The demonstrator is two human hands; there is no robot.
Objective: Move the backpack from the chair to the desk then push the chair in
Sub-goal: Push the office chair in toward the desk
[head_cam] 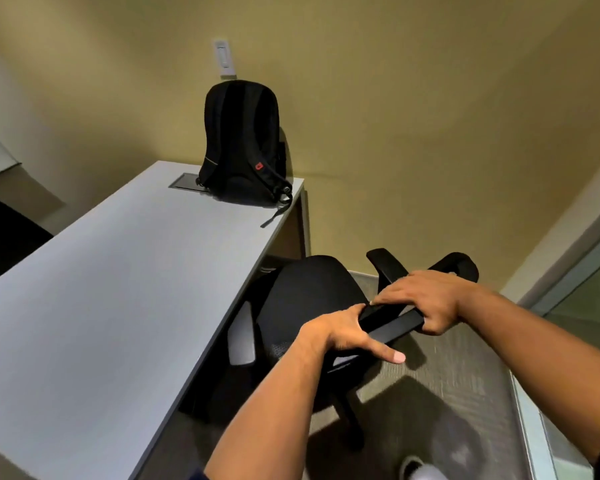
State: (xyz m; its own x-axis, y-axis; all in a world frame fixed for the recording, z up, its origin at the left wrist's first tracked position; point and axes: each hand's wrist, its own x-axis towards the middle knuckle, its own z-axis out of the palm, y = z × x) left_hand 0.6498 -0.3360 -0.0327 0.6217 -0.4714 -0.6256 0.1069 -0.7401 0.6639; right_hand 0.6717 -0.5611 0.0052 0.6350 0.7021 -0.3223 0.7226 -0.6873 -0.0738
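A black backpack [242, 140] stands upright at the far end of the grey desk [94, 282], straps facing me, one strap end hanging over the desk's right edge. A black office chair [305, 299] sits to the right of the desk, its seat partly under the desk edge. My left hand [343, 332] and my right hand [426, 299] both grip the top bar of the chair's backrest, side by side. The chair's seat holds nothing.
A dark cable hatch [187, 181] is set in the desk beside the backpack. A white wall switch [224, 60] is above it. A glass partition [589, 296] runs along the right. Another dark chair [4, 237] is left of the desk. My shoe [420, 471] is on the carpet.
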